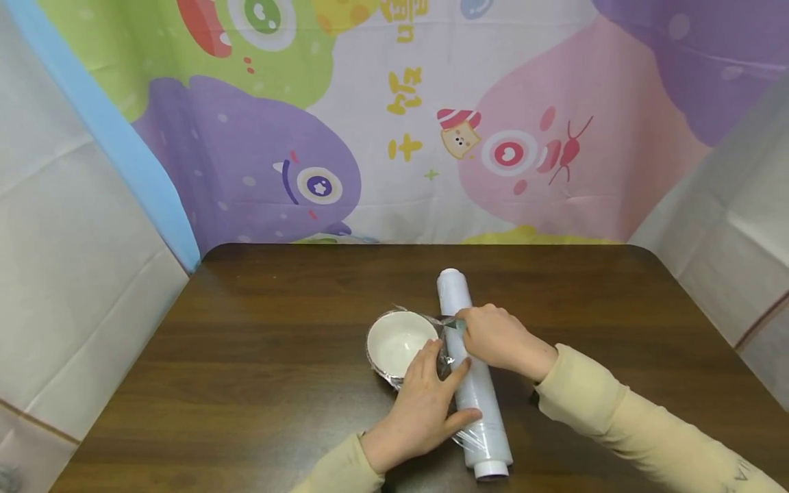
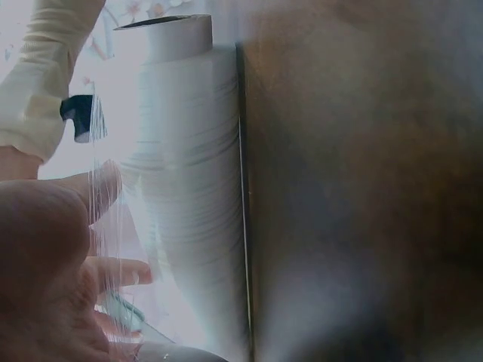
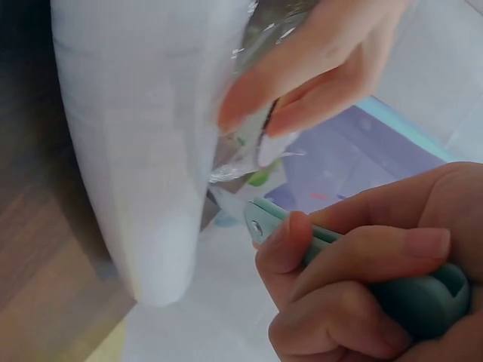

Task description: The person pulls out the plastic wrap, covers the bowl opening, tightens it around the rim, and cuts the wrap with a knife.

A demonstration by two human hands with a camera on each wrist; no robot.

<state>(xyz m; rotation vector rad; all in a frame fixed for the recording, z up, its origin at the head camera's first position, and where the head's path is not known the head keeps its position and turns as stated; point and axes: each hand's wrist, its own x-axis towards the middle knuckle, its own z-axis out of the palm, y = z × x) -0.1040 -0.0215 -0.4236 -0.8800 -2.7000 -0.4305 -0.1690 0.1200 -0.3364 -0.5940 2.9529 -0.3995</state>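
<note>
A white bowl (image 1: pixel 394 346) stands on the table with cling film around its outside, its inside open to view. The film (image 1: pixel 445 359) stretches from the bowl to a roll of cling film (image 1: pixel 477 404) lying at the right. My left hand (image 1: pixel 425 404) has its fingers spread, touching the bowl's rim and the film, with the thumb by the roll. In the right wrist view my right hand (image 3: pixel 362 279) grips a teal folding knife (image 3: pixel 262 224). Its blade (image 3: pixel 230 202) meets the film between bowl and roll, close to the roll.
The brown wooden table (image 1: pixel 246 370) reaches back to a printed cloth (image 1: pixel 419 205) with cartoon figures. Pale cloth panels (image 1: pixel 80 226) hang at both sides.
</note>
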